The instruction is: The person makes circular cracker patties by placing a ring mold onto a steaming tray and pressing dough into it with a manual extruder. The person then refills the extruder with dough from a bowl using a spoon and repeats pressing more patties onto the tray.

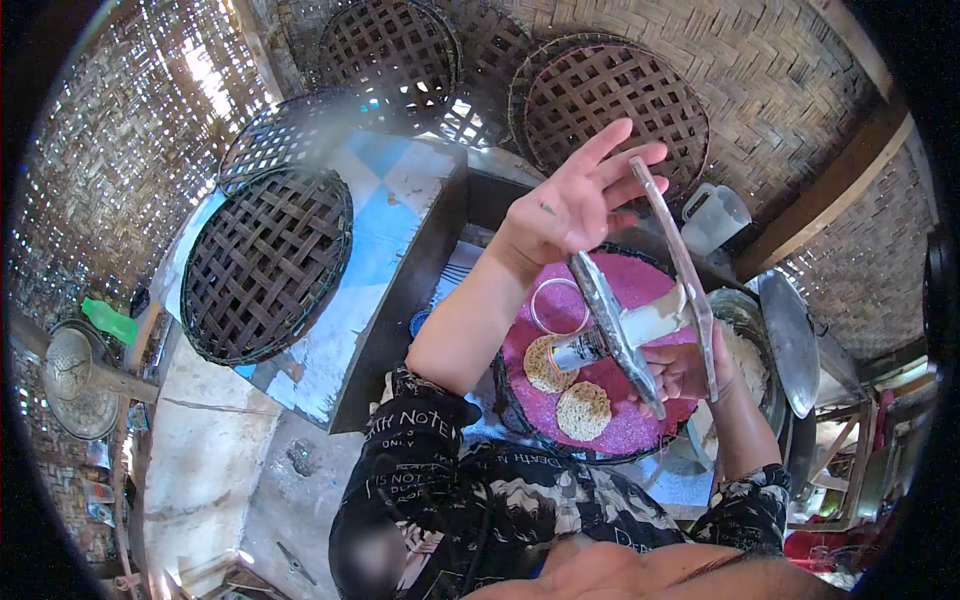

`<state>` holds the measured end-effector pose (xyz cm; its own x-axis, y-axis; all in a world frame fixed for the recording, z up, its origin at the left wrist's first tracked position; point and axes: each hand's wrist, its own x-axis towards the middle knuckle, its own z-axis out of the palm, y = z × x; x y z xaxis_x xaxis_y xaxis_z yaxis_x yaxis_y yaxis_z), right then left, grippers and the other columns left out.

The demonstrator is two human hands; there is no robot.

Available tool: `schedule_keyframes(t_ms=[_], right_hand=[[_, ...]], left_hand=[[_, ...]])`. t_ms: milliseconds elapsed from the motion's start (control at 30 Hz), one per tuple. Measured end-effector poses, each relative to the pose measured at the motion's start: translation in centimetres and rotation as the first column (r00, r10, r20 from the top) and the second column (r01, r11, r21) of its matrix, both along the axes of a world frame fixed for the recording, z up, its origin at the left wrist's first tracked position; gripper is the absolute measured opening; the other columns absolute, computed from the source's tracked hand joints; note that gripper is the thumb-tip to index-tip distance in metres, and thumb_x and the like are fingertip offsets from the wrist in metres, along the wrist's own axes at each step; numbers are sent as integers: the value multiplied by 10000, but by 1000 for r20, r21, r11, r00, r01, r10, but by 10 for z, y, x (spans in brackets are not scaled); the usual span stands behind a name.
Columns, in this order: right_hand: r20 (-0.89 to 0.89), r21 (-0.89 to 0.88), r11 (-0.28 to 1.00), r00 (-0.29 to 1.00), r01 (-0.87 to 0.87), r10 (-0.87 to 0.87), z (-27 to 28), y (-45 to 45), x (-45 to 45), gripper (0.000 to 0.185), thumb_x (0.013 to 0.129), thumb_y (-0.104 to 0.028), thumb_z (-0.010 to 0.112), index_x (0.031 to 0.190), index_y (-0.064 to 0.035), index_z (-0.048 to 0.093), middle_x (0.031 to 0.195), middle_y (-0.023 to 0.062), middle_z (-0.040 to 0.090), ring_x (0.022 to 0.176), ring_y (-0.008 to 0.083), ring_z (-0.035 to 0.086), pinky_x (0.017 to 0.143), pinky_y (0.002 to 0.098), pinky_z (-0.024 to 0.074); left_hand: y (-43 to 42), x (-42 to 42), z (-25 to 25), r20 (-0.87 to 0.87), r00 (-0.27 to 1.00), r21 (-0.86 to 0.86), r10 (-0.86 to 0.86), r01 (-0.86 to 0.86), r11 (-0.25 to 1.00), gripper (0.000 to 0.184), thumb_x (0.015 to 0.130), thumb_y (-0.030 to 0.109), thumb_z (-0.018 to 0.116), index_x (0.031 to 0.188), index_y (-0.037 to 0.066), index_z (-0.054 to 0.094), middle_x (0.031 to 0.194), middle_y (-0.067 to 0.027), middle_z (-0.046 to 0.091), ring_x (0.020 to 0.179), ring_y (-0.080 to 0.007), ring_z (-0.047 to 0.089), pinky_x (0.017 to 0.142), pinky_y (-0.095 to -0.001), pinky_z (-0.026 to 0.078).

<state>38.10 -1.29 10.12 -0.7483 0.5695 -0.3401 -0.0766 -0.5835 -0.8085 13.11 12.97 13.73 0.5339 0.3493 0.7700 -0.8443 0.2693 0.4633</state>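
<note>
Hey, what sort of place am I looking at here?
Probably a small, rustic food-making workshop: there's a woven wall, lattice trays and two pale round cakes.

Raised left hand (565,208), right hand (682,370) at press (652,319), noodle discs (584,411) on pink tray (635,274)

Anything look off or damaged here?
Nothing stands out around the pale rounds on the pink mat. Upper left, the woven wall shows bright gaps letting light through, so it looks worn.

Black shirt (570,490) with white "Death Note" lettering, pale printed patches and loose elbow-length sleeves (425,435)
</note>
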Motion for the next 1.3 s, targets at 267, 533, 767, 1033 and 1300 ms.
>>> schedule_keyframes(t_ms=[267, 533, 767, 1033, 1300], right_hand=[[179, -69, 994, 981, 83, -69, -1, 31, 4, 1046, 677, -808, 332, 1316, 20, 312, 1207, 191, 474, 1059, 343, 495, 932, 453, 349], [358, -15, 997, 932, 72, -61, -2, 42, 6, 919, 738, -722, 402, 1275, 23, 358, 1141, 202, 503, 983, 326, 547, 844, 394, 437], [374, 43, 991, 918, 124, -131, -17, 45, -16, 792, 775, -679, 405, 1161, 11, 456, 937, 188, 591, 810, 292, 620, 683, 364, 512], [480, 218, 965, 846, 143, -234, -17, 67, -29, 613, 829, -578, 438, 1124, -44, 496, 888, 106, 613, 693, 176, 613, 542, 284, 495], [455, 369, 913, 822, 174, -341, -12, 59, -10, 582, 832, -526, 485, 1203, -79, 449, 904, 57, 581, 671, 136, 565, 534, 277, 502]], left_hand=[[47, 12, -70, 19, 999, -364, 35, -26, 931, 625, 733, 88, 607, 1309, 139, 371, 1237, -110, 487, 1220, -304, 388, 979, -513, 339], [48, 14, -101, 138, 989, -619, 59, 40, 784, 619, 809, 616, 408, 1157, 114, 509, 977, -109, 601, 1005, -294, 545, 738, -369, 509], [50, -14, -106, 39, 984, -623, 171, -110, 774, 594, 821, 645, 327, 1115, 166, 515, 962, -111, 620, 932, -297, 597, 620, -331, 510], [78, -24, -98, 24, 978, -600, 209, -154, 785, 537, 822, 612, 390, 1030, 143, 548, 864, -62, 588, 852, -264, 596, 596, -326, 509], [78, 10, -113, 88, 983, -645, 158, -65, 761, 471, 825, 571, 439, 941, 132, 566, 807, -68, 580, 792, -273, 602, 554, -329, 502]])
